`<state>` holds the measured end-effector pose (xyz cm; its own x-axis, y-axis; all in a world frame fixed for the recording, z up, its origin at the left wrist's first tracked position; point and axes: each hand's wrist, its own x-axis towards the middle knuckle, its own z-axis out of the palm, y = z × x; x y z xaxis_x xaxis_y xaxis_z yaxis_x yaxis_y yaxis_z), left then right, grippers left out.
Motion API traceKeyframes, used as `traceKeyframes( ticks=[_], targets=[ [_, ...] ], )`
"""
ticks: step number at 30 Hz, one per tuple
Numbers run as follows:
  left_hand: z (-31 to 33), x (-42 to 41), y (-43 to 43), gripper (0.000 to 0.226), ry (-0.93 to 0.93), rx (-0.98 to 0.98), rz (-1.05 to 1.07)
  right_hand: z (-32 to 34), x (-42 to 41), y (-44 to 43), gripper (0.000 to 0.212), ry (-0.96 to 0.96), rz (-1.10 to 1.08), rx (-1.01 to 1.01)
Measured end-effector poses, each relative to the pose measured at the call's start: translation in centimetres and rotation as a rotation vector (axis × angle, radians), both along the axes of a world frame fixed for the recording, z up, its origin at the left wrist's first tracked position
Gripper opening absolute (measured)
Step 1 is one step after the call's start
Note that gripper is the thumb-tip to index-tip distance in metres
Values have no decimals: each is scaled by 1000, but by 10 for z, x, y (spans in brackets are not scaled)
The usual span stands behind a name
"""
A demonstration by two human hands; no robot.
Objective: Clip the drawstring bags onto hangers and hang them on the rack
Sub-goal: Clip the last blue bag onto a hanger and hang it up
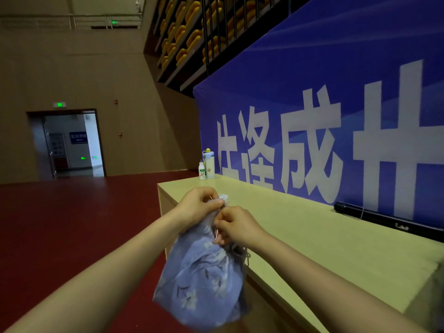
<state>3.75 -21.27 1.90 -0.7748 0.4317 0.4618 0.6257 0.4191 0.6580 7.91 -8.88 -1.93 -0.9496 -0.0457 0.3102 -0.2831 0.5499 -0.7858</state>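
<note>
**A:** You've got both hands clamped on the mouth of the drawstring bag. Your left hand pinches the top of the gather. Your right hand sits just below it, fingers closed on the neck where a thin metal wire shows.

**B:** Is that wire the hanger's clip?

**A:** Can't tell, too little of it shows. What counts is that the bag hangs straight down from your grip, long axis upright. Its body is below both wrists, just off the near edge of the counter, not resting on it.

**B:** So which hand should do the clipping?

**A:** Your right, I'd judge, since it's on the wire. No rack in view, only two bottles at the counter's far end
</note>
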Motion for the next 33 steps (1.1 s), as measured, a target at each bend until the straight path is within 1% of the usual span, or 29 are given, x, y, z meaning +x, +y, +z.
traceKeyframes(
  ticks=[2,3,5,6,7,8,9,10,11,12,13,14,16,17,18,20,22,23,24,26,27,28,29,30,32,33],
  targets=[
    [1,4,8,14,0,6,-101,2,-5,6,26,-108,-67,185],
    [1,6,14,14,14,-13,-138,4,-5,7,23,-168,-74,257],
    [3,11,24,16,70,-62,-167,9,-9,8,13,-228,-99,315],
    [3,12,28,17,98,-88,-167,11,-10,9,19,-259,-145,252],
    [3,12,30,18,117,-111,-167,8,-16,13,28,-265,-189,141],
    [2,12,32,19,125,-127,-166,6,-19,18,31,-240,-257,18],
    [2,12,31,19,134,-128,-154,6,-19,20,26,-232,-288,-46],
    [0,12,32,19,140,-108,-140,4,-18,23,18,-207,-300,6],
    [0,11,33,18,150,-68,-121,2,-19,25,19,-170,-300,158],
    [-1,10,36,18,159,-21,-100,0,-16,25,25,-161,-274,368],
    [-1,10,40,19,168,21,-81,-3,-13,22,29,-167,-214,555],
    [0,10,46,21,175,53,-72,-5,-11,19,30,-200,-134,702],
    [-1,9,61,25,166,115,-70,-9,-17,12,34,-307,-18,905],
    [-2,6,69,26,149,161,-63,-9,-22,13,36,-347,-8,944],
    [-2,3,77,26,127,216,-47,-7,-25,17,37,-347,-13,959],
    [-2,-5,95,22,95,307,-10,0,-31,37,31,-286,-46,832],
    [2,-14,115,19,93,331,28,9,-31,63,21,-190,-80,617],
    [3,-18,124,19,98,331,36,13,-30,77,25,-137,-115,465],
    [5,-22,133,20,105,333,26,18,-30,93,30,-63,-171,249],
    [5,-29,151,20,95,328,8,25,-28,125,27,42,-272,-175],
    [4,-33,160,21,87,330,3,27,-27,142,25,73,-335,-294],
    [3,-39,169,21,83,340,-6,27,-29,159,23,108,-428,-290],
    [1,-48,182,22,73,356,-25,23,-34,183,21,143,-547,-190],
    [0,-54,190,22,60,363,-37,19,-37,204,21,163,-658,-46],
    [-4,-65,208,27,33,369,-59,5,-41,251,23,99,-826,248],
    [-5,-70,216,30,24,375,-70,-3,-45,273,24,31,-867,345]
  ],
)
